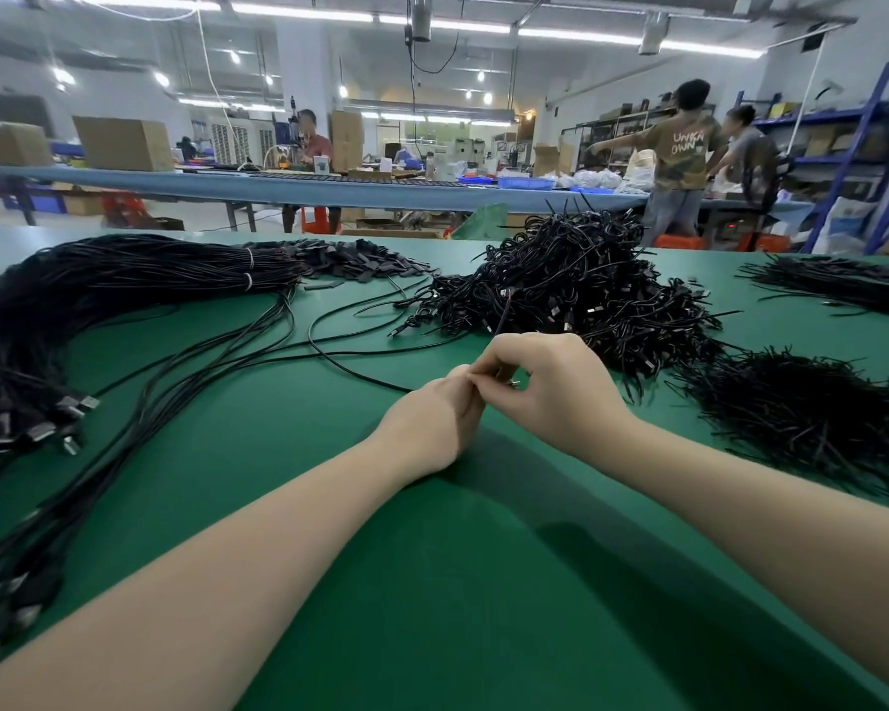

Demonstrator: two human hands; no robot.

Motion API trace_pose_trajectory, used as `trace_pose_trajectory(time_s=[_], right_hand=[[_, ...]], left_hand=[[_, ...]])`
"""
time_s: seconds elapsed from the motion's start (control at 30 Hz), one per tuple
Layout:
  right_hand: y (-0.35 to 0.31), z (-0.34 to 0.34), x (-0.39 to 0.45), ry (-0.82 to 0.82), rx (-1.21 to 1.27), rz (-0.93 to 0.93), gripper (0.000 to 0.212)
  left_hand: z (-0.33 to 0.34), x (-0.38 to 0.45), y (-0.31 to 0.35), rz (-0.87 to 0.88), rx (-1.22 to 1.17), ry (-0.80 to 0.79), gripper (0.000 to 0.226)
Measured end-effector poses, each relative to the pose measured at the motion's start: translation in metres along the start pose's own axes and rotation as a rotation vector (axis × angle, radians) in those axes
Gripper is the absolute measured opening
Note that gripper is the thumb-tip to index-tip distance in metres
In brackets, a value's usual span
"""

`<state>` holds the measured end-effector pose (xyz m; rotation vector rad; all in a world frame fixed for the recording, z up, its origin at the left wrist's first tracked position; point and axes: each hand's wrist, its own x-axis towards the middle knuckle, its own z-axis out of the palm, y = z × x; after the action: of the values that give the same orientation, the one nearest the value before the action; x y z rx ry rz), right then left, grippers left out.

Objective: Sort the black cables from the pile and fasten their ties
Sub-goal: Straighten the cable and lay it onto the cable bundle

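My left hand and my right hand meet at the middle of the green table, fingers curled together. Between the fingertips a thin black cable and a small metal end are pinched; the tie itself is too small to make out. That cable trails away to the left across the table. Behind my hands rises a tangled pile of black cables. A long bundle of black cables, bound with white bands, lies at the left.
A heap of black ties lies right of my hands. More black strands lie at the far right, and small flat black pieces at the back. Metal plugs line the left edge. People work at benches beyond.
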<state>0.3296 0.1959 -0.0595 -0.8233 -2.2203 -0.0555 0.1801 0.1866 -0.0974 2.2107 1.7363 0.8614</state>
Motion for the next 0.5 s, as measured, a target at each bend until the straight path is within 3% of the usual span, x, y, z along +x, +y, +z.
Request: trace_pose_trajectory(time_s=[0.3,0.5], right_hand=[[-0.004,-0.012,-0.001,-0.041,0.067,0.046,0.003],[0.004,-0.047,0.034,-0.41,-0.07,0.167,0.01]], left_hand=[[0.01,0.003,0.003,0.002,0.243,0.05,0.03],[0.012,-0.003,0.009,0.202,0.584,0.188,0.028]])
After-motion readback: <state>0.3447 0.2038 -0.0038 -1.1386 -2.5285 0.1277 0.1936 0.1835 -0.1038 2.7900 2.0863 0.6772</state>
